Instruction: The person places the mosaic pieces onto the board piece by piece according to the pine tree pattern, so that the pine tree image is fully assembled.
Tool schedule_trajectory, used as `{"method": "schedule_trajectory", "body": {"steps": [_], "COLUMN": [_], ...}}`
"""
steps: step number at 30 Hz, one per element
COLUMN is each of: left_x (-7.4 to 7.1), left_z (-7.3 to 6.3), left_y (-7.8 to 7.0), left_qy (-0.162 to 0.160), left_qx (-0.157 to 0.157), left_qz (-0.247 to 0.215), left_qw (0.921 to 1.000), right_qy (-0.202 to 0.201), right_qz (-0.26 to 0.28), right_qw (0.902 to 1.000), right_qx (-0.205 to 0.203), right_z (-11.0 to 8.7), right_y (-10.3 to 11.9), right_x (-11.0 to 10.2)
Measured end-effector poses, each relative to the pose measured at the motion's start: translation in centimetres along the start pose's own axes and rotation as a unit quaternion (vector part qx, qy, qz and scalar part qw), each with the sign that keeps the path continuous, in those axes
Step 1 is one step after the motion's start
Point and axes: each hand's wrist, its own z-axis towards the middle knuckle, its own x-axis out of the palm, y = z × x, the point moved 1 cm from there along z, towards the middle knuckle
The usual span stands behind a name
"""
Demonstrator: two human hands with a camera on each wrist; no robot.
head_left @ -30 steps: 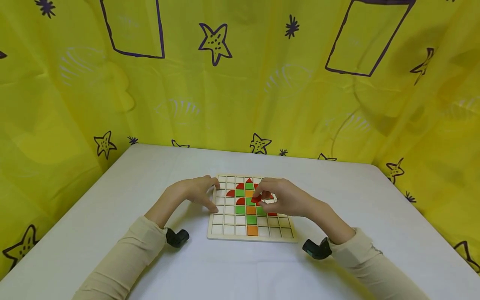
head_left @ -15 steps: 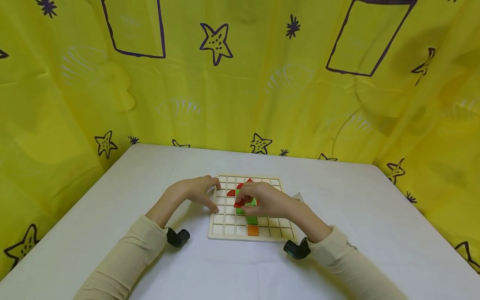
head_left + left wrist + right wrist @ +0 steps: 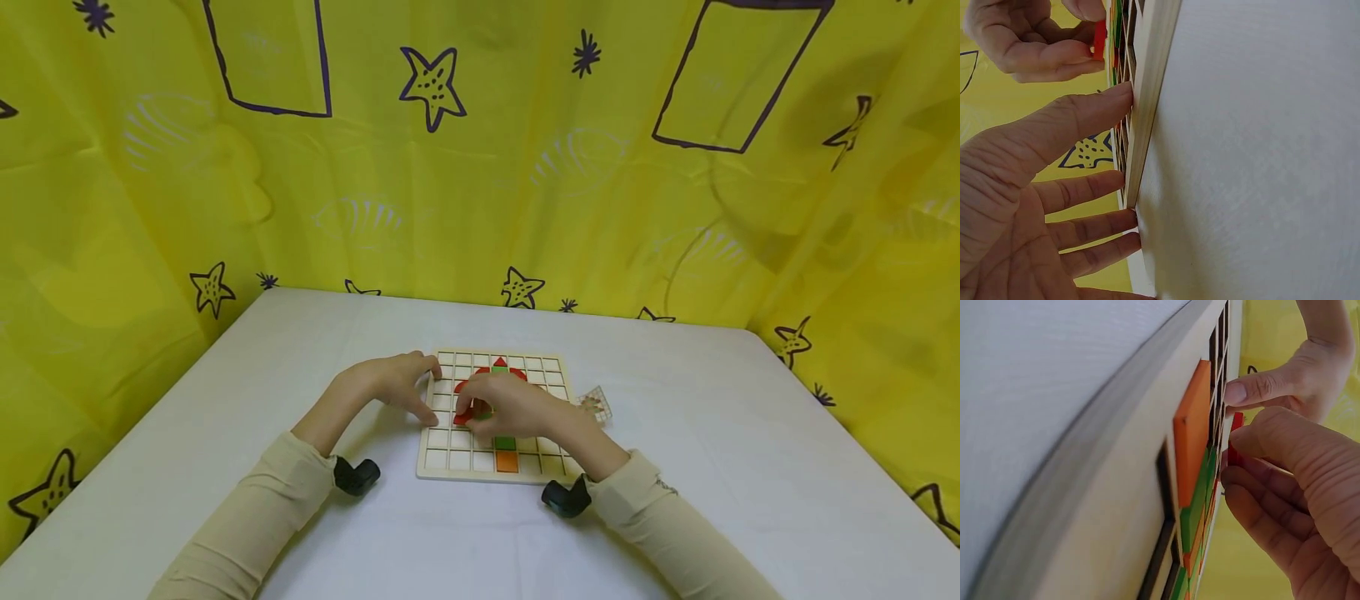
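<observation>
A wooden grid board [image 3: 450, 476] lies on the table, some of its cells filled with red, green and orange tiles. My left hand [image 3: 392, 383] rests at the board's left edge, its thumb and fingers extended along the frame. Over the board, my right hand [image 3: 510, 407] pinches a red tile [image 3: 462, 417] between thumb and fingers, near the left side of the pattern. The left wrist view shows this red tile [image 3: 1100, 41] at the board's surface; whether it sits in a cell I cannot tell. My right hand hides much of the pattern.
A small patterned card [image 3: 596, 405] lies beside the board's right edge, partly behind my right forearm. An orange tile [image 3: 507, 462] fills a cell in the front row. The white-covered table [image 3: 712, 400] backs onto a yellow printed curtain [image 3: 480, 192].
My right hand has moved left across the board, carrying the red tile. The card at the right has come into view. My left hand has stayed at the board's edge.
</observation>
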Motion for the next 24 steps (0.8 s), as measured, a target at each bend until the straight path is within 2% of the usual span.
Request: {"method": "schedule_trajectory", "body": {"steps": [8, 20, 24], "left_x": [0.21, -0.14, -0.17], "left_z": [-0.06, -0.33, -0.1], "left_y": [-0.26, -0.12, -0.09], "left_qy": [0.008, 0.007, 0.008], "left_qx": [0.005, -0.001, 0.006], "left_qz": [-0.001, 0.0, 0.004], "left_qw": [1.0, 1.0, 0.9999], "right_qy": [0.012, 0.018, -0.002], "right_qz": [0.008, -0.002, -0.001], "right_qw": [0.9995, 0.9998, 1.0], "right_qx": [0.029, 0.009, 0.002], "right_z": [0.15, 0.34, -0.02], "right_y": [-0.39, -0.27, -0.22], "right_x": [0.82, 0.62, 0.01]}}
